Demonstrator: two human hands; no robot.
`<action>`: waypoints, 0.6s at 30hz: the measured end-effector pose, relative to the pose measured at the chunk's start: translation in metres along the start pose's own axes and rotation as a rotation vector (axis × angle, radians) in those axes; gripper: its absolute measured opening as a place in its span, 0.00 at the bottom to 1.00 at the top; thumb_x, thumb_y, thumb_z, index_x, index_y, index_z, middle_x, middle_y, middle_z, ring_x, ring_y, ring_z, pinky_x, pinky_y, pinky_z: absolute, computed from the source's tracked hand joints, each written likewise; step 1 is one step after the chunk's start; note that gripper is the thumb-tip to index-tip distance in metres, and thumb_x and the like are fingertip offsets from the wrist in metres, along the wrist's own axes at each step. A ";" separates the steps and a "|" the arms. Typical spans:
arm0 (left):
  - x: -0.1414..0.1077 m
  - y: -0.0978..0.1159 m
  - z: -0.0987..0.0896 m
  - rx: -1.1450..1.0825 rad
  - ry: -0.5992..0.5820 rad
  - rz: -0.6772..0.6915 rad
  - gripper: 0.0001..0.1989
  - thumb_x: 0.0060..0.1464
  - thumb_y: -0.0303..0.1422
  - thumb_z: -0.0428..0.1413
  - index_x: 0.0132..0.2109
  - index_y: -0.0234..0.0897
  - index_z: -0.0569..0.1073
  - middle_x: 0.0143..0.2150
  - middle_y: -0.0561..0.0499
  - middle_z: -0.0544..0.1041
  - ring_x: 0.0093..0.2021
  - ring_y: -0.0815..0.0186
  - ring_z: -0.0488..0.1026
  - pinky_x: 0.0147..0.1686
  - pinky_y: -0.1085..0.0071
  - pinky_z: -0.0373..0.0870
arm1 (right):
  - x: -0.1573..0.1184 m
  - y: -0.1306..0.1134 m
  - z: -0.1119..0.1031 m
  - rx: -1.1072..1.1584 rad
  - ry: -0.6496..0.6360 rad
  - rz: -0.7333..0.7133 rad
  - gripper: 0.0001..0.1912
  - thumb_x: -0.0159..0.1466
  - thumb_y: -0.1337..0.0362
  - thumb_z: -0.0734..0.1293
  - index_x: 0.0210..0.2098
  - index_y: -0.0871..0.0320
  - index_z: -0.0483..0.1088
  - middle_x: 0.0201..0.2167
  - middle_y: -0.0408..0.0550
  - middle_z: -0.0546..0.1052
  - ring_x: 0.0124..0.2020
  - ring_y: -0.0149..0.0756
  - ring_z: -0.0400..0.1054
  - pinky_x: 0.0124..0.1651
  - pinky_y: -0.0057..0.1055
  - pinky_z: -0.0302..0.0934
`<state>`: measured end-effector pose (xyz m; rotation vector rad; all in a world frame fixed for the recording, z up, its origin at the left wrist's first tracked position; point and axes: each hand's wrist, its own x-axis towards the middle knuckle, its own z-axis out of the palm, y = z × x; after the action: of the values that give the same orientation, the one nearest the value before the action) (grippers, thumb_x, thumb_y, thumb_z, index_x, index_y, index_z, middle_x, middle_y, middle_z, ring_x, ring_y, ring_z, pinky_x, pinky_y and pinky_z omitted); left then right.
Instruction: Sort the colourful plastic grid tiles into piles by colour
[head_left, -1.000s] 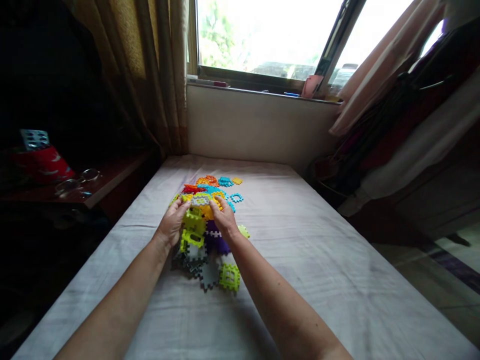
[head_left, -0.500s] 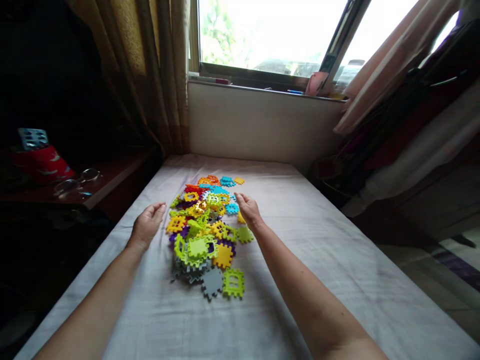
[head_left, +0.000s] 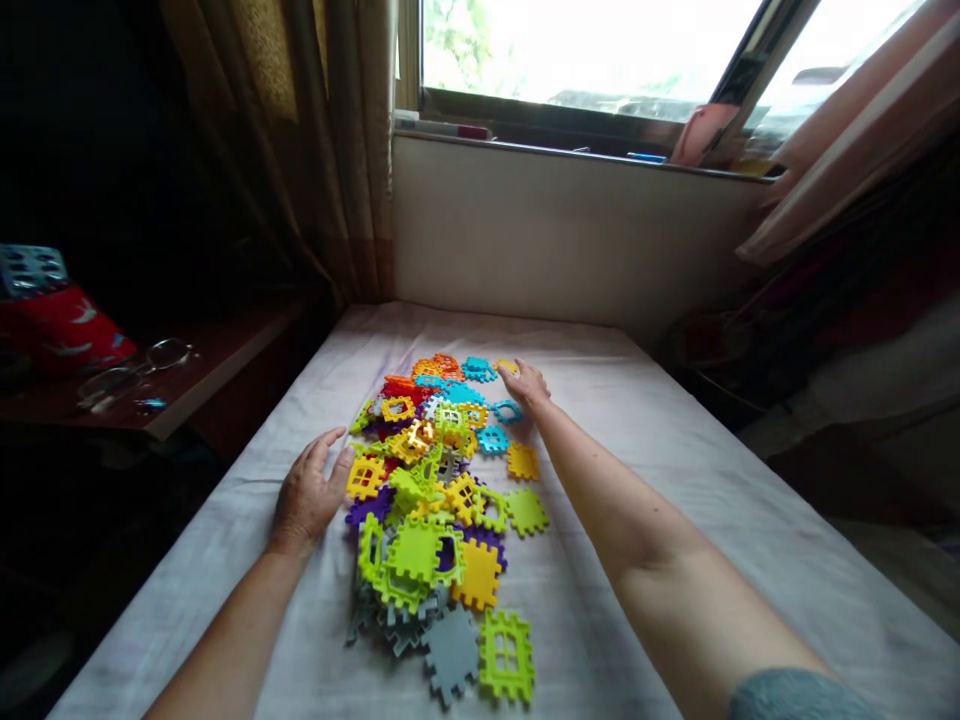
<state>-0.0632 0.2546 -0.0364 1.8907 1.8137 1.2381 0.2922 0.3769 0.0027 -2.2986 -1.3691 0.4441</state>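
Observation:
A long heap of notched plastic building tiles [head_left: 416, 548] in green, yellow, blue, orange, purple and grey lies on a pale sheet. At its far right end, my right hand [head_left: 528, 384] reaches out with fingers apart, beside a small yellow tile [head_left: 507, 366]; whether it touches the tile I cannot tell. My left hand [head_left: 309, 492] rests open along the heap's left side, thumb close to a yellow window tile [head_left: 365, 477]. A grey square tile [head_left: 452, 650] and a green window tile [head_left: 507, 655] lie at the near end.
The sheet-covered surface [head_left: 600, 600] runs up to a low wall [head_left: 570, 230] under a window. On the left, a dark wooden desk [head_left: 172, 405] holds eyeglasses [head_left: 120, 380] and a red pouch [head_left: 64, 325]. Curtains [head_left: 352, 180] hang at the left, clothes at the right.
My right hand has reached farther forward to the far end of the heap, and its fingers have parted. My left hand has spread its fingers beside the tiles. The view has moved nearer.

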 end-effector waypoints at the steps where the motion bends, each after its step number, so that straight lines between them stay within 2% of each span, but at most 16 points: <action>1: 0.000 -0.001 0.000 0.006 -0.005 0.013 0.22 0.58 0.49 0.49 0.53 0.43 0.74 0.56 0.45 0.78 0.58 0.54 0.73 0.61 0.59 0.68 | 0.009 -0.004 0.003 -0.016 -0.004 0.021 0.36 0.68 0.41 0.58 0.69 0.50 0.60 0.65 0.60 0.66 0.65 0.54 0.61 0.63 0.52 0.56; 4: -0.001 -0.001 0.002 0.021 -0.023 0.033 0.26 0.59 0.51 0.47 0.55 0.41 0.74 0.57 0.45 0.77 0.60 0.54 0.72 0.63 0.59 0.66 | 0.031 -0.018 0.015 -0.057 -0.014 0.022 0.36 0.68 0.40 0.57 0.69 0.49 0.61 0.64 0.61 0.68 0.65 0.56 0.61 0.64 0.55 0.55; 8: -0.003 -0.001 0.003 0.050 -0.057 0.029 0.29 0.60 0.52 0.46 0.58 0.40 0.72 0.59 0.44 0.76 0.61 0.54 0.71 0.64 0.59 0.65 | 0.043 -0.042 0.033 -0.086 -0.081 -0.098 0.35 0.66 0.39 0.59 0.66 0.50 0.66 0.64 0.59 0.70 0.65 0.58 0.61 0.64 0.57 0.54; 13: -0.005 -0.002 0.005 0.137 -0.107 0.044 0.30 0.60 0.53 0.45 0.59 0.38 0.72 0.60 0.41 0.76 0.62 0.53 0.70 0.65 0.56 0.63 | 0.027 -0.075 0.047 -0.084 -0.181 -0.325 0.30 0.63 0.37 0.63 0.55 0.47 0.76 0.60 0.53 0.74 0.64 0.57 0.63 0.63 0.56 0.55; 15: -0.005 -0.003 0.007 0.181 -0.117 0.050 0.30 0.60 0.53 0.45 0.59 0.40 0.72 0.60 0.42 0.76 0.63 0.52 0.69 0.65 0.54 0.62 | 0.017 -0.084 0.048 -0.053 -0.255 -0.408 0.27 0.62 0.38 0.66 0.51 0.46 0.79 0.55 0.50 0.78 0.60 0.55 0.67 0.62 0.51 0.58; 18: -0.006 -0.005 0.009 0.224 -0.128 0.062 0.29 0.60 0.52 0.45 0.59 0.41 0.72 0.60 0.43 0.76 0.64 0.51 0.68 0.65 0.53 0.60 | 0.004 -0.091 0.044 0.033 -0.395 -0.511 0.22 0.61 0.43 0.70 0.46 0.50 0.81 0.43 0.48 0.82 0.48 0.48 0.75 0.54 0.41 0.65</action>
<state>-0.0601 0.2535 -0.0476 2.1061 1.9061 0.9399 0.2051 0.4277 0.0113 -1.7910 -2.0407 0.7625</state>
